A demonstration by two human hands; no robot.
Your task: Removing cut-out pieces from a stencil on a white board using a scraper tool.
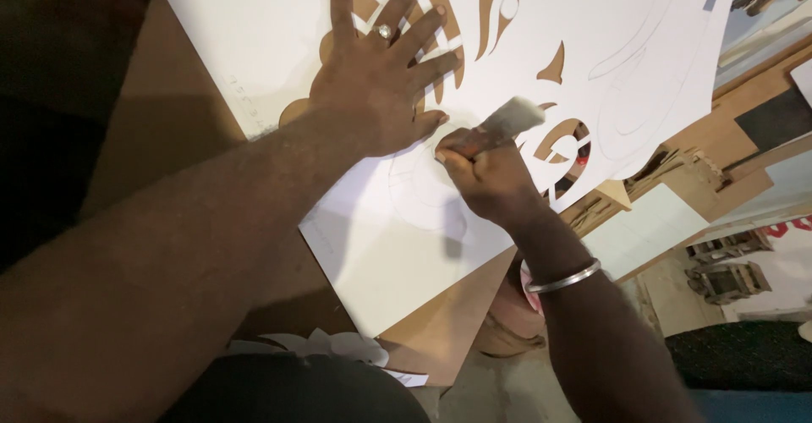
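A large white paper sheet [271, 34] with curved shapes cut out of it lies on a brown board [440, 338]. My left hand [376, 76], with a ring on one finger, presses flat on the sheet, fingers spread. My right hand [486, 173], a metal bangle at the wrist, grips a small cutting tool [512, 120] whose top end is blurred. The tool's tip meets the paper just right of my left thumb, next to pencilled curves. The blade itself is hidden by my fingers.
White paper scraps [326, 347] lie at the board's near edge. Wooden boards and offcuts [736, 127] are stacked at the right. Small cardboard or wood pieces [727, 279] sit on the floor lower right. The left side is dark.
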